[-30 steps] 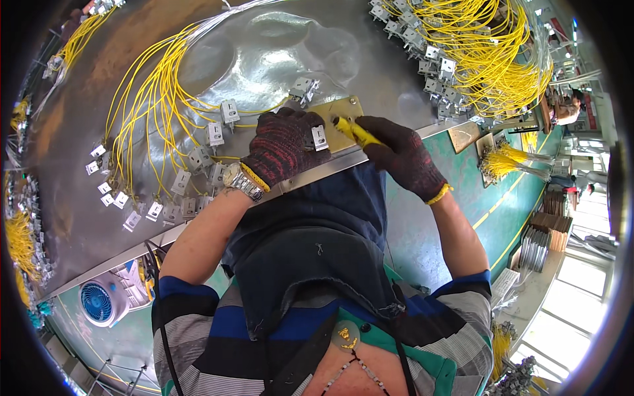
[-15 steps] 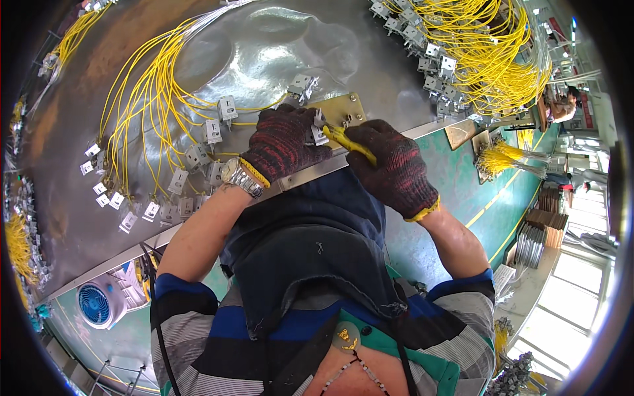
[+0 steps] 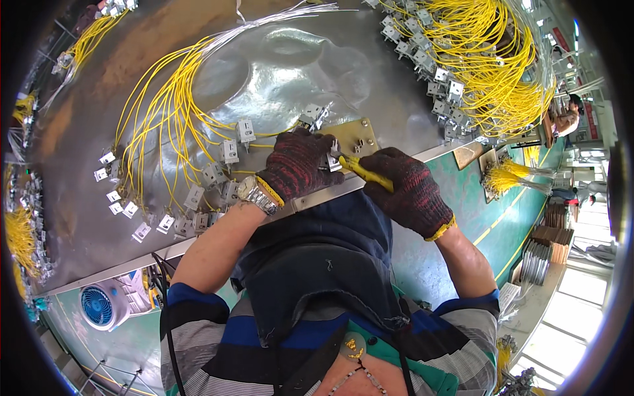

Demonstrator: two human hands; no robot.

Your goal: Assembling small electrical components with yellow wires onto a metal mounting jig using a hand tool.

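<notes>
My left hand (image 3: pixel 300 164), in a dark red-and-black knit glove, is closed on a small grey metal socket housing (image 3: pixel 332 160) at the table's near edge. My right hand (image 3: pixel 411 191), gloved alike, is wrapped round yellow-handled pliers (image 3: pixel 370 175). The pliers' jaws meet the housing; their exact bite is too small to tell. Just beyond both hands lies a brass-coloured plate (image 3: pixel 350 134) with bolts and small posts. Another grey housing (image 3: pixel 312 115) rests beyond my left hand, by the plate's left side.
To the left on the metal table (image 3: pixel 218 158) spreads a bundle of yellow wires (image 3: pixel 158 99) ending in several grey housings. A larger heap of wired housings (image 3: pixel 489 72) covers the far right. A blue-and-white fan (image 3: pixel 102 305) stands below the table at left. A person (image 3: pixel 569 119) sits at far right.
The whole view has shifted, so the table and hands appear slightly lower and farther right. Both hands keep their grips and their places beside the plate.
</notes>
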